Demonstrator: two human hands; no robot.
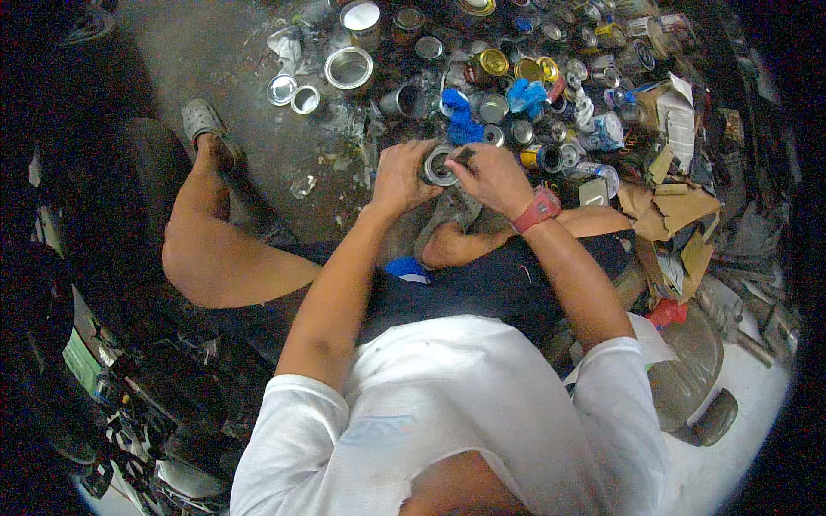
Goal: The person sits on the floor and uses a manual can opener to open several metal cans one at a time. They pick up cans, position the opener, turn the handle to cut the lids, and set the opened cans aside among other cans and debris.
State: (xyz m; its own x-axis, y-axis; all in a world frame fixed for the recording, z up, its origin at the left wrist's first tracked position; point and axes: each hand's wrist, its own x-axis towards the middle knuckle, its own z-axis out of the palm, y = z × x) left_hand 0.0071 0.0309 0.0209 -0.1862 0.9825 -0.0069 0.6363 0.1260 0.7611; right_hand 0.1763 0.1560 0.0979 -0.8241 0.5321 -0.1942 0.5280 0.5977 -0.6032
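Note:
My left hand [400,175] is closed around the side of a small open metal can [440,168] with a silver rim, held between my bent legs. My right hand [492,179] is at the can's right side, its fingers closed over the rim by a small dark object that I cannot make out. A blue crumpled cloth [463,119] lies on the floor just beyond the can.
Many cans and tins [492,107] crowd the dirty floor [206,52] ahead and right. A large open silver tin [348,53] stands farther ahead. Torn cardboard [684,211] and papers pile at my right, near metal pipes [748,344]. Dark clutter [138,430] lies at my lower left.

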